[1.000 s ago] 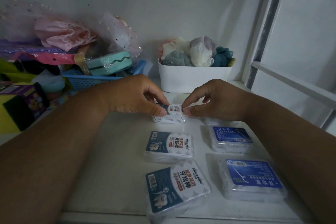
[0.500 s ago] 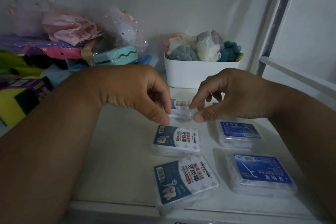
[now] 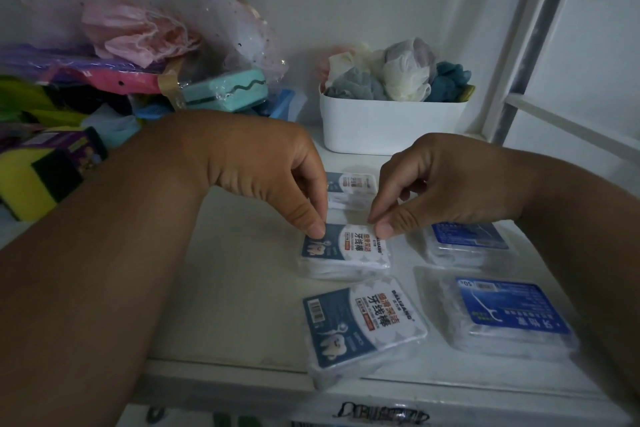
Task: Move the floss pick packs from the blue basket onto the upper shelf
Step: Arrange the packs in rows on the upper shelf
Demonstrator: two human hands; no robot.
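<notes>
Fingers of both hands are curled, thumb tips down on the middle pack point(image 3: 344, 251) — left hand point(image 3: 263, 170) at its left top corner, right hand point(image 3: 436, 187) at its right one (pinching or merely pressing, I cannot tell). The step looks like squaring packs into rows on the shelf point(image 3: 221, 288). Nearest lie a dark-blue-and-white pack point(image 3: 363, 322) and a bright-blue pack point(image 3: 512, 312), both clear, flat and label-up; another bright-blue one point(image 3: 467, 243) sits behind, a fifth point(image 3: 351, 189) farther back. Next probably means letting go — then returning to the basket, which is not clearly visible.
</notes>
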